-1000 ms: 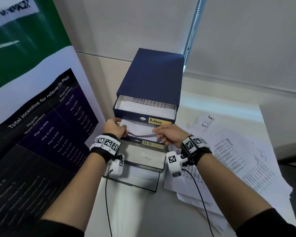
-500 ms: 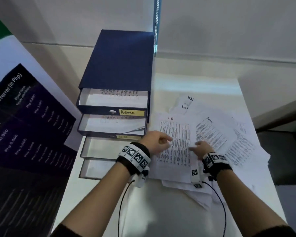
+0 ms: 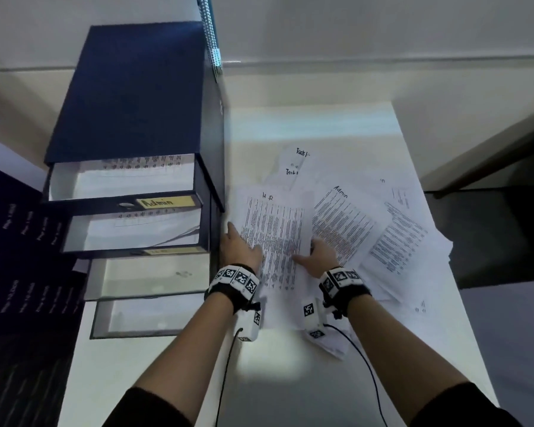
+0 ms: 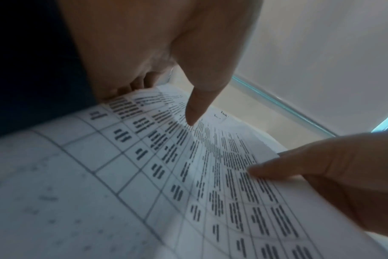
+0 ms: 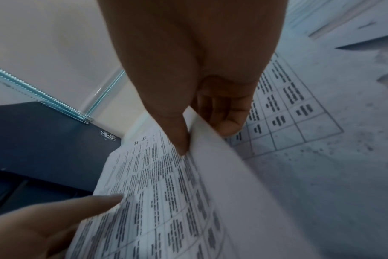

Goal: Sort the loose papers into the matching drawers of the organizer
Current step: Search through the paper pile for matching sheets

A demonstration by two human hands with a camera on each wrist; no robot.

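A navy organizer (image 3: 130, 94) stands at the left with its drawers pulled out in steps. The top drawer carries an "Admin" label (image 3: 167, 201); the drawer below it (image 3: 130, 235) holds paper. On the pile to the right, an "H R" sheet (image 3: 275, 229) lies uppermost. My left hand (image 3: 242, 245) holds its left edge, thumb (image 4: 193, 113) on top and fingers tucked beneath. My right hand (image 3: 309, 257) pinches the raised right edge, thumb (image 5: 179, 140) above and fingers (image 5: 224, 113) below.
An "Admin" sheet (image 3: 342, 229), sheets headed "Tech" (image 3: 296, 164) and several others spread over the right half of the white table (image 3: 290, 380). A dark poster (image 3: 10, 257) leans at the far left. A wall runs behind.
Both hands left the second drawer, where they held paper, and moved right to the pile. They now hold the H R sheet by its side edges. The view swung right.
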